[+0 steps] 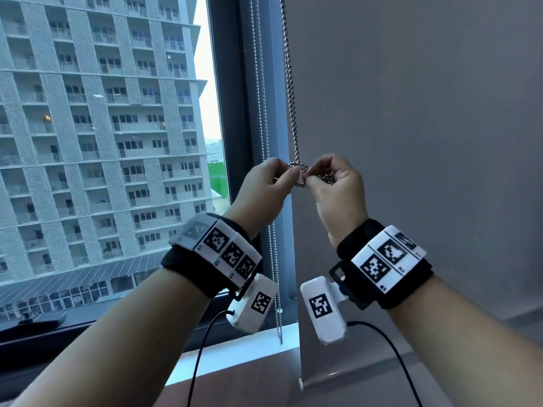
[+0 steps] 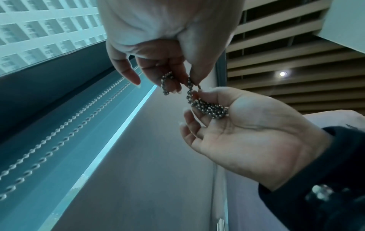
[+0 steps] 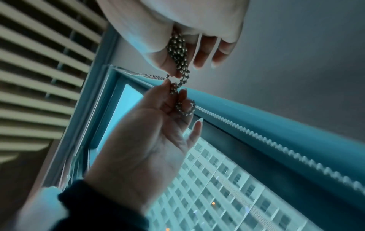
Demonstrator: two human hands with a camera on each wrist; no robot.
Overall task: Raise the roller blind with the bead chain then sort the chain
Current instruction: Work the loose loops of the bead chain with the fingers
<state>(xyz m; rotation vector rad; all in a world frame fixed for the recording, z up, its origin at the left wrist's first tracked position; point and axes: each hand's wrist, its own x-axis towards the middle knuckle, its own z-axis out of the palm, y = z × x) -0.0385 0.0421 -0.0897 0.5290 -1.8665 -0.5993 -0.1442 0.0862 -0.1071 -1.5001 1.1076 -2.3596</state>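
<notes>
A twisted metal bead chain point(image 1: 291, 92) hangs down beside the grey roller blind point(image 1: 411, 127) and ends between my two raised hands. My left hand point(image 1: 289, 174) pinches the chain with thumb and finger, and a loop point(image 2: 166, 84) of it lies over the other fingers. My right hand point(image 1: 313, 174) is close to the left one. It holds a gathered bundle of chain point(image 2: 209, 107) in its curled palm. In the right wrist view that bundle point(image 3: 177, 53) sits under the right thumb, and the left hand point(image 3: 175, 89) is just below it.
A second, thinner bead chain point(image 1: 263, 83) hangs along the dark window frame point(image 1: 232, 98) down to the white sill point(image 1: 235, 345). The blind's bottom bar point(image 1: 323, 377) lies low at the right. Black cables point(image 1: 199, 356) trail from the wrist cameras. A tower block fills the window.
</notes>
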